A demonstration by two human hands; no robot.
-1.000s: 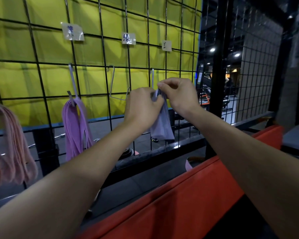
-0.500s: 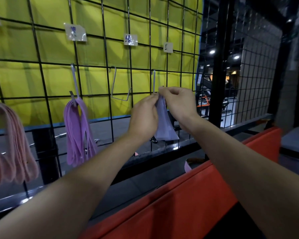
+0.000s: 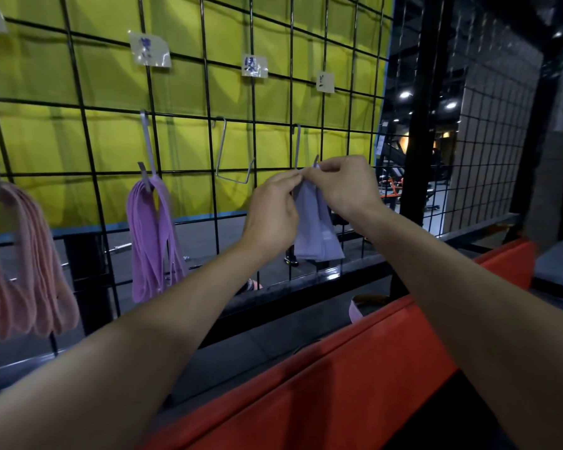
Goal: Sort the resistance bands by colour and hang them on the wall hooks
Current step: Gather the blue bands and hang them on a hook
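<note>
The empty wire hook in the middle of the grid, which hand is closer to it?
Left. The left hand sits just below and right of the empty hook; the right hand is farther right, beyond the lavender bands.

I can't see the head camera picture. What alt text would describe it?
Both hands, left hand and right hand, pinch the top of a pale lilac band at a hook on a black wire grid. Purple bands and pink bands hang further left.
</note>
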